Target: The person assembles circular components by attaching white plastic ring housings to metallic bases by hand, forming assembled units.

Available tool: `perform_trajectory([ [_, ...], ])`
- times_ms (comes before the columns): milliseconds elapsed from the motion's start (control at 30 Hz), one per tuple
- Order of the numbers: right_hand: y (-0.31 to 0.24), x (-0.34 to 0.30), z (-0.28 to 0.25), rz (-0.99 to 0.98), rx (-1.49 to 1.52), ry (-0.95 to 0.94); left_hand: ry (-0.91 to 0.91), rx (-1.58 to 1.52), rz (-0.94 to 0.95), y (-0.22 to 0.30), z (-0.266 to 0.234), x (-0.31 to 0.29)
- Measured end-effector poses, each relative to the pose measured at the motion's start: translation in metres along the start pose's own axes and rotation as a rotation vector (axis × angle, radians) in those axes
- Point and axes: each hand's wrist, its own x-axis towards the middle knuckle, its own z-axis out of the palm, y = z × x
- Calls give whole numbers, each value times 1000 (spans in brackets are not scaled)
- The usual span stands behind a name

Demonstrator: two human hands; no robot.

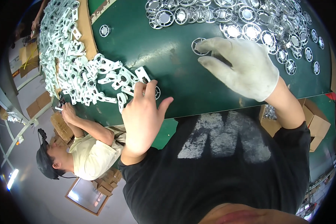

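My bare left hand (142,115) reaches over the near edge of the green table, its thumb spread away from the fingers. The fingertips overlap a white plastic part (141,72) with a dark spot, at the edge of a heap of similar parts (89,74). A round spoked metal-look disc (158,92) shows partly from behind these fingers. My right hand (246,67), in a pale glove, has its forefinger over a single round spoked disc (195,45). The thumb is apart from that finger, near the disc's lower edge.
Many shiny round discs (246,15) are piled at the back right; a lone disc (105,30) lies at the back left. Brown cardboard (89,37) borders the white parts. A co-worker (86,153) in a cap works at left. A carton (313,123) stands at right.
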Motion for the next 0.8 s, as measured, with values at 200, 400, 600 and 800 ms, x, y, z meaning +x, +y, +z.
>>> perform_trajectory([
  [200, 1, 1, 7, -52, 25, -39, 363, -89, 226, -3, 20, 20],
  [400, 1, 14, 18, -358, -35, 193, 596, -431, 681, 9, -2, 42],
  [600, 7, 8, 5, 57, -164, 257, 826, -678, 566, 33, 6, 76],
  [800, 0, 21, -16, 300, -166, 211, 465, -314, 598, 40, 31, 95],
])
